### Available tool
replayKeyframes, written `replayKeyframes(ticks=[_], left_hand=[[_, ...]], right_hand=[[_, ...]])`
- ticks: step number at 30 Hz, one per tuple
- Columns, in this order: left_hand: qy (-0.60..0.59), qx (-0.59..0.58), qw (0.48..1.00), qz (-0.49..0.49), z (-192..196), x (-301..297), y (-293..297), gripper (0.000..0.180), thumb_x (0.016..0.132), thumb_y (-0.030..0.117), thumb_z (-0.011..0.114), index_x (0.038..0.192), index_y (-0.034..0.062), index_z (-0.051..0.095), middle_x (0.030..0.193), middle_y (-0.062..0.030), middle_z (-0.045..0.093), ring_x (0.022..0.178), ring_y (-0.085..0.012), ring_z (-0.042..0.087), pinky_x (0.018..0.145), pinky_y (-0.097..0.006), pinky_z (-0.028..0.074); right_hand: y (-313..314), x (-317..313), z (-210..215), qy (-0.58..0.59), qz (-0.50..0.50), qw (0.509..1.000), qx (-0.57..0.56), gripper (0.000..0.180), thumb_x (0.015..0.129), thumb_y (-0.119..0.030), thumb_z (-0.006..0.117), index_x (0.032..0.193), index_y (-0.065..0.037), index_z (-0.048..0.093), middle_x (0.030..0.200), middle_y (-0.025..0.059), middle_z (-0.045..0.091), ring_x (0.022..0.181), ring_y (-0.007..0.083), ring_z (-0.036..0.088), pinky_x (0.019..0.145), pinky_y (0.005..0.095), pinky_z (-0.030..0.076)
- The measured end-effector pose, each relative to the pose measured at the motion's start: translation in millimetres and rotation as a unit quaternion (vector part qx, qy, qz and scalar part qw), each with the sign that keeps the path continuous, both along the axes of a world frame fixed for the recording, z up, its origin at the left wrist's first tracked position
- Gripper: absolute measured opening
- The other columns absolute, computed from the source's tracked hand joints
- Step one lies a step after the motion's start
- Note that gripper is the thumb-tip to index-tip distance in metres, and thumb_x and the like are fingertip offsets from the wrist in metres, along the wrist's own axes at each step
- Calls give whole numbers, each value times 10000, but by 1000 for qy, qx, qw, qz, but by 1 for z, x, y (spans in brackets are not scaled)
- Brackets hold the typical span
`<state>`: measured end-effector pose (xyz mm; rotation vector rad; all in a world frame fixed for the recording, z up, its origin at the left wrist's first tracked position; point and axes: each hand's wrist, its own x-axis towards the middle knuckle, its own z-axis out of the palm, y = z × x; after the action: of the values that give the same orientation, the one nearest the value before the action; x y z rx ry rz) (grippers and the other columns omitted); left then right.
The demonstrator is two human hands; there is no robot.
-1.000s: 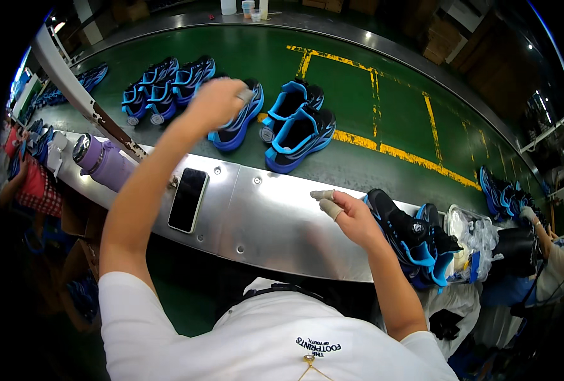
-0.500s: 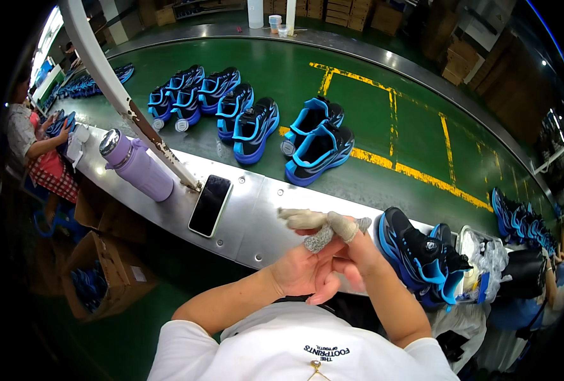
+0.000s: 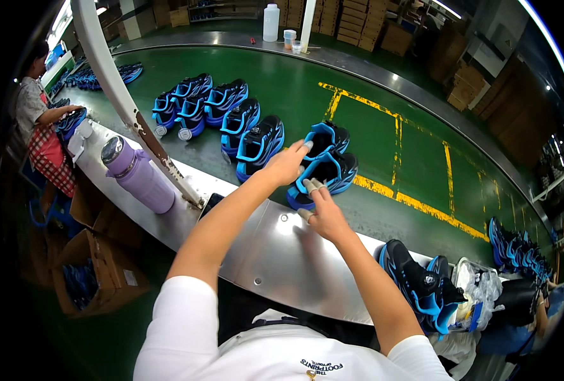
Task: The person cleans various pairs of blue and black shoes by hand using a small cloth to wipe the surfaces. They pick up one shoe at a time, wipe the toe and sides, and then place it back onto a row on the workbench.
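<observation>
A pair of blue and black sports shoes (image 3: 340,166) stands on the green conveyor belt (image 3: 383,120) just past the metal ledge (image 3: 269,254). My left hand (image 3: 287,162) reaches over the ledge, fingers spread, resting against the pair's left side. My right hand (image 3: 320,213), with pale covers on its fingertips, points its straight fingers at the near shoe's heel and touches it. Neither hand is closed around a shoe.
More blue shoes (image 3: 256,143) stand in pairs to the left on the belt. A purple bottle (image 3: 139,178), a dark phone (image 3: 209,203) and a slanted white post (image 3: 120,95) stand on the ledge. Shoes (image 3: 415,282) pile at right. A seated person (image 3: 37,120) works at left, near cardboard boxes (image 3: 94,273).
My hands were together close to my body over the ledge, with something pale between them. Now both stretch forward to the shoe pair on the belt.
</observation>
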<state>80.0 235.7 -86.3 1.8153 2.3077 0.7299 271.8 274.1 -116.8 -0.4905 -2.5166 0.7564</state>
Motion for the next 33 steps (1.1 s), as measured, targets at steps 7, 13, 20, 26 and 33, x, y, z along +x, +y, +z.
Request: replayKeyframes(ticks=[7, 13, 20, 26, 33], left_hand=[[-26, 37, 999, -13, -10, 6, 5, 265, 818, 265, 708, 1013, 99, 640, 835, -209, 656, 837, -410, 626, 735, -458, 501], [-148, -31, 985, -81, 35, 97, -139, 237, 845, 315, 663, 901, 104, 571, 694, -184, 611, 702, -409, 610, 608, -475, 467], [-319, -219, 918, -90, 35, 161, -226, 227, 821, 157, 698, 1021, 65, 640, 789, -121, 645, 710, -267, 656, 652, -350, 519], [-155, 46, 985, 58, 71, 137, -199, 555, 757, 344, 797, 1168, 35, 588, 1056, -144, 604, 859, -250, 601, 749, -341, 499], [-41, 69, 991, -103, 14, 156, -149, 445, 711, -29, 611, 1131, 120, 617, 1099, -77, 613, 960, -330, 581, 829, -407, 495]], right_hand=[[32, 29, 28, 26, 16, 992, -119, 228, 812, -110, 704, 1030, -52, 669, 924, 124, 613, 896, 276, 594, 808, 351, 475], [-16, 137, 96, -69, 157, 947, -273, 186, 845, -102, 680, 1021, -41, 667, 976, 90, 642, 894, 241, 605, 825, 336, 480], [-97, 203, 69, -177, 197, 950, -164, 273, 833, -122, 704, 1104, -92, 686, 960, 113, 636, 890, 297, 629, 793, 351, 520], [-81, 183, 131, -20, -57, 995, -80, 586, 711, -163, 815, 1260, -146, 614, 1041, 105, 604, 934, 275, 591, 824, 355, 500], [-79, 163, 70, -52, -12, 998, -23, 537, 636, -7, 752, 1150, -105, 633, 1036, 139, 578, 934, 364, 551, 815, 403, 482]])
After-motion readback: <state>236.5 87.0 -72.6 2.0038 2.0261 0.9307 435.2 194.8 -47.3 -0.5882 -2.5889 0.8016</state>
